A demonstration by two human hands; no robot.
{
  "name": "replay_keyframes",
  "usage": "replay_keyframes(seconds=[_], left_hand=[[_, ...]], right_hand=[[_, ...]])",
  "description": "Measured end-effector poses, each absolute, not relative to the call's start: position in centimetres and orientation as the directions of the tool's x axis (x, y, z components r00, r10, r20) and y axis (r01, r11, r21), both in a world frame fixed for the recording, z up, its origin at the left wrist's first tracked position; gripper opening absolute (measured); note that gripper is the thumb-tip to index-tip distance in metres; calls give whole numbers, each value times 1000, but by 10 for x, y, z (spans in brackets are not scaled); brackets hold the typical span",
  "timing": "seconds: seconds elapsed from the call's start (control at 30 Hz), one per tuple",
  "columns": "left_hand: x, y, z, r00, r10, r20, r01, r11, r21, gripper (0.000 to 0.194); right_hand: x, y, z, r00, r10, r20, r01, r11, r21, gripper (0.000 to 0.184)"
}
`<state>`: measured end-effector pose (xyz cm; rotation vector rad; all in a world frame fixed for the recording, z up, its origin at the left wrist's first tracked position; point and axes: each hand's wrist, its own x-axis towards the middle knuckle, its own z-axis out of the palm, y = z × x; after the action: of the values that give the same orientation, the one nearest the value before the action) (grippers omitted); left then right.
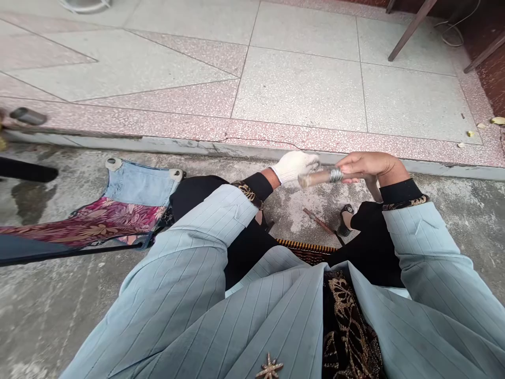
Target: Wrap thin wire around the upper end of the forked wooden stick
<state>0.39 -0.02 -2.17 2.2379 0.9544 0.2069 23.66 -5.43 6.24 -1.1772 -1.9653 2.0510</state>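
My right hand (373,164), bare, is closed around one end of a short brownish stick (315,179) with silvery wire (335,175) wound about its middle. The stick points left and its far end is smeared by motion. My left hand (296,167), in a white knitted glove, is curled shut just beside and behind that end. Whether the gloved fingers hold anything is hidden. Below the hands, on the concrete between my feet, lies a thin reddish-brown tool (320,221), its kind unclear.
A raised tiled step (300,89) runs across in front. On the left stand a denim-and-floral fabric seat (136,184) and, on the step, a metal cup (28,116) on its side. Wooden furniture legs (410,30) are at upper right. Woven seat edging (307,247) shows under me.
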Motion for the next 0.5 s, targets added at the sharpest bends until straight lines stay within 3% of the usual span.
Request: replay_keyframes(seconds=[0.07,0.13,0.2,0.27,0.33,0.4,0.43,0.5], left_hand=[[3,2,-24,731,679,-69,603,-594,532,27],[2,3,-25,749,662,-37,621,-681,388,29],[1,3,-26,759,651,-29,626,-715,312,29],[1,3,-24,757,652,-31,626,-712,318,28],[1,-1,-21,761,647,-51,600,-671,435,26],[2,-8,-19,800,588,-120,503,-549,667,29],[3,-13,-19,832,532,-155,430,-442,787,32],[4,-23,-22,890,413,-195,294,-192,936,37]], right_hand=[[233,-54,60,-707,399,-583,601,-95,-794,59],[226,-52,56,-608,375,-700,755,1,-655,55],[220,-49,51,-436,432,-790,885,49,-462,50],[217,-43,44,-250,549,-798,962,50,-267,46],[219,-34,37,-89,705,-703,993,11,-115,43],[226,-25,33,68,845,-530,994,-103,-37,41],[229,-22,32,134,883,-451,980,-185,-71,42],[236,-20,35,186,913,-364,892,-312,-328,45]])
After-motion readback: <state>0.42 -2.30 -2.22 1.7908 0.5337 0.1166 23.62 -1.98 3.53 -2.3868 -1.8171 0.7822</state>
